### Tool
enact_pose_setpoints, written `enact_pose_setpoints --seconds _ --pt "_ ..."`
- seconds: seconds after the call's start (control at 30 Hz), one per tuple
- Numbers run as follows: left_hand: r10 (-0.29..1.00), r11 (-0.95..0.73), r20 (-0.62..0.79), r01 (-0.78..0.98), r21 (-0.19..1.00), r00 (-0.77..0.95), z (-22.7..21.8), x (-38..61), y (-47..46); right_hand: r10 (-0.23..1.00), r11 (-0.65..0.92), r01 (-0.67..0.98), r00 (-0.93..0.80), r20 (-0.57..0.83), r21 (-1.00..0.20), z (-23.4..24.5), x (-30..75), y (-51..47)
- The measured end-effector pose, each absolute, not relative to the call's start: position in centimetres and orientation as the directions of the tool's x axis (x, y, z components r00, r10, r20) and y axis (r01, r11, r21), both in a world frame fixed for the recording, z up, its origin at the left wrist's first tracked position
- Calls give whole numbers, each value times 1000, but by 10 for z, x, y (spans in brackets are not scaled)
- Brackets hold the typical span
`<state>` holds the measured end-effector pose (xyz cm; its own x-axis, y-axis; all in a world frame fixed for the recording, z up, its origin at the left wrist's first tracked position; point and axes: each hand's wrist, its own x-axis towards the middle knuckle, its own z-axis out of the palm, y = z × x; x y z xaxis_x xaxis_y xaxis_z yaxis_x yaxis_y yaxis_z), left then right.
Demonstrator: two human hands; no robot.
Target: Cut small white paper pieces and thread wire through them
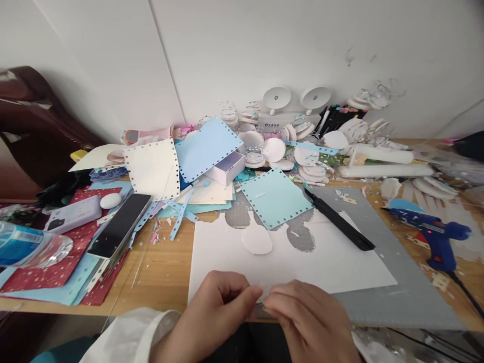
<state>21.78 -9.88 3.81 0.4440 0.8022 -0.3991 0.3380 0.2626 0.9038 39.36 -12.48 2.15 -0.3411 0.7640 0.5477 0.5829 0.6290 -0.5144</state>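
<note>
Both hands meet at the near edge of a large white sheet [325, 257] that lies on a grey cutting mat [397, 282]. My left hand [215, 312] is curled, its thumb and fingers pinched against the sheet's front edge. My right hand [313, 322] is also closed, fingertips pinched at the same spot, touching the left. What lies between the fingers is too small to make out. A white cut-out shape [257, 240] rests on the sheet just beyond the hands. A light-blue punched square [274, 198] lies further back.
A black utility knife [340, 222] lies diagonally on the sheet. A blue glue gun [434, 234] sits at the right. A phone [119, 224], a plastic bottle [26, 247], red and blue papers lie at the left. Paper discs and punched cards crowd the back.
</note>
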Motion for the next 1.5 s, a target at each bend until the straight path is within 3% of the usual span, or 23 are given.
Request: enact_pose_setpoints --seconds 0.1,0.23,0.33,0.4,0.5,0.57,0.63,0.67,0.73,0.83,0.9,0.97,1.03,1.1,1.17,1.23,1.27,1.33,1.4,1.5 --pt "925 -50 -129 451 891 358 39 216 -107 816 565 557 -267 513 -609 20 396 -122" --pt "883 -414 201 502 759 424 34 216 -113 852 517 487 -211 479 -704 20 397 -119" --pt "830 -513 259 493 703 495 31 217 -111 865 500 488 -235 444 -716 18 398 -118" --pt "848 -423 157 466 777 507 33 216 -106 858 513 493 -283 429 -702 19 400 -118" --pt "799 17 -213 333 943 563 41 214 -96 821 564 419 -382 425 -712 28 405 -118" --pt "575 379 -395 195 905 717 45 211 -90 816 546 322 -414 404 -773 38 407 -118" --pt "402 577 -388 100 811 829 48 210 -86 860 442 283 -404 312 -851 46 408 -118" --pt "401 596 -370 68 800 838 49 210 -86 888 371 289 -388 246 -883 49 409 -118" --pt "530 485 -334 44 873 779 52 210 -88 930 234 323 -349 114 -917 51 409 -117" --pt "733 50 -165 189 981 660 54 211 -96 950 138 371 -313 16 -918 47 410 -116" --pt "757 -238 7 266 934 653 53 211 -102 953 138 401 -302 12 -906 42 409 -116" --pt "755 -354 107 265 897 647 50 211 -106 950 183 417 -307 52 -890 40 407 -117" --pt "816 -244 62 246 938 575 46 212 -105 936 297 446 -310 165 -845 39 404 -118" --pt "810 108 -192 181 977 554 43 212 -100 854 520 515 -338 396 -681 40 402 -120" --pt "611 487 -445 132 863 655 41 211 -92 661 732 559 -448 602 -389 40 402 -122" --pt "425 626 -519 173 760 741 42 210 -87 543 801 561 -534 648 -209 38 403 -123" --pt "434 593 -526 208 778 731 43 210 -86 552 794 570 -534 641 -209 36 404 -123" --pt "642 361 -467 298 884 608 45 210 -89 651 723 611 -445 616 -323 31 405 -123" --pt "858 29 -235 413 910 458 44 212 -96 751 631 617 -335 569 -470 25 405 -122" --pt "886 -350 110 494 796 450 38 214 -107 843 533 551 -277 461 -643 21 404 -120"
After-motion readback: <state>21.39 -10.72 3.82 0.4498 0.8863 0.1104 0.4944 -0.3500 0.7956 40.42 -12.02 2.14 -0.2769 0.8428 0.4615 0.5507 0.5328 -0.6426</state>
